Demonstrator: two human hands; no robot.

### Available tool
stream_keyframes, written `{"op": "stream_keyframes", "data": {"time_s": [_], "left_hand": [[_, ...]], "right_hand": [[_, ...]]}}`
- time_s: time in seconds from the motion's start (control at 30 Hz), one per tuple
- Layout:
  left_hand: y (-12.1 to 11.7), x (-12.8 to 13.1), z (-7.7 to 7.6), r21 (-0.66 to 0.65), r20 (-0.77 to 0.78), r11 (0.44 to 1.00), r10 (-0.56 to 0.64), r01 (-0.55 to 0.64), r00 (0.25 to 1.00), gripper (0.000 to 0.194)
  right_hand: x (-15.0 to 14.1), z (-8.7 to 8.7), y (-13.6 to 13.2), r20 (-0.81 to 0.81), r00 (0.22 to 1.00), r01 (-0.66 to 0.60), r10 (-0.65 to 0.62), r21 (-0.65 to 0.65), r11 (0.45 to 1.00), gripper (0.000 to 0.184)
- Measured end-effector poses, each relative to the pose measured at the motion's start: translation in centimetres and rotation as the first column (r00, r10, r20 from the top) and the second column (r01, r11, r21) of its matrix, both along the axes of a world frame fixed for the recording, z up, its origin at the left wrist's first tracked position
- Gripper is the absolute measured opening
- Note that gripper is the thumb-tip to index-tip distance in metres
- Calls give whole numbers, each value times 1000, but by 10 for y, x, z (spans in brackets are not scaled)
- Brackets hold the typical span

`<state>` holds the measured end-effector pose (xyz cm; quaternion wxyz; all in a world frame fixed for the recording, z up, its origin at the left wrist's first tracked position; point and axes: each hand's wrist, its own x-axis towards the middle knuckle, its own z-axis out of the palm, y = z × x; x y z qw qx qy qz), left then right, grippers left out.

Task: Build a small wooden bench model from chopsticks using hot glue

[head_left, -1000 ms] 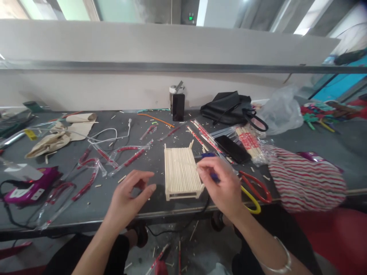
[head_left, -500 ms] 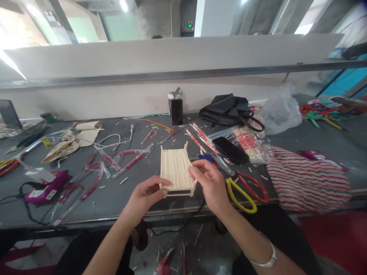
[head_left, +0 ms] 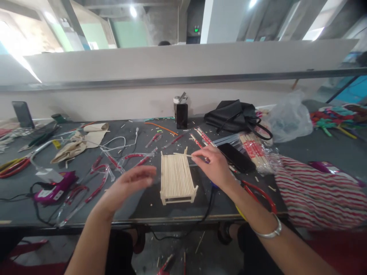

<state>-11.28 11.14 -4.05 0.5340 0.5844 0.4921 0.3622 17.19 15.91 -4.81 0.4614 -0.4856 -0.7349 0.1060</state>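
A small bed-shaped frame of pale wooden sticks stands on the dark table, its slats side by side and short posts at the corners. My right hand pinches a thin wooden stick over the frame's far end; I cannot tell if the stick touches it. To the left of the frame, my left hand hovers with its fingers stretched and somewhat blurred, holding nothing and apart from the frame.
Beyond the frame a phone stands upright. At right lie a black phone, packed sticks, red-handled scissors, a black bag and striped cloth. Plastic-wrapped red strips and a purple box lie left.
My left hand has let go of the frame and moved left. The right hand has left the frame's near right side, rising to its far end with a stick. The frame now stands on the table.
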Motion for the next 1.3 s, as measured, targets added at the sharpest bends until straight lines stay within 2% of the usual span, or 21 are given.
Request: {"op": "stream_keyframes", "data": {"time_s": [0.07, 0.13, 0.23, 0.33, 0.5, 0.6, 0.8, 0.9, 1.03, 1.17, 1.3], "left_hand": [[24, 4, -5, 96, 31, 976, 196, -198, 980, 35], [47, 13, -13, 119, 91, 951, 277, -286, 957, 37], [71, 25, -23, 57, 176, 971, 219, -232, 960, 38], [82, 29, -29, 29, 197, 984, 169, -178, 966, 35], [84, 31, -31, 32, 189, 994, 100, -107, 977, 20], [81, 34, -30, 39, 182, 994, 97, -105, 979, 17], [81, 46, -32, 41, 177, 970, 230, -241, 957, 15], [83, 49, -35, 75, 148, 963, 246, -258, 958, 10], [84, 49, -36, 118, 113, 963, 231, -244, 966, 8], [84, 48, -36, 116, 104, 965, 222, -234, 969, 9], [85, 49, -37, 123, 79, 963, 231, -239, 970, 10]], "right_hand": [[-12, 2, 6, 72, 997, 8, -11, 47, 999, 10], [-23, 3, 11, 146, 988, 27, -41, 94, 995, 11], [-34, 2, 19, 317, 940, 68, -128, 194, 979, 11], [-37, 0, 25, 433, 883, 71, -179, 254, 965, 12], [-41, -4, 31, 471, 864, 75, -179, 230, 970, 13], [-42, -6, 33, 482, 860, 76, -170, 209, 975, 13], [-41, -3, 33, 518, 841, 63, -156, 193, 979, 12], [-41, -4, 33, 526, 837, 67, -150, 173, 983, 12], [-33, -2, 33, 459, 879, 69, -127, 141, 988, 11], [-19, 8, 32, 311, 945, 42, -99, 185, 982, 13], [-11, 12, 29, 262, 964, 1, -40, 147, 989, 11]]}}
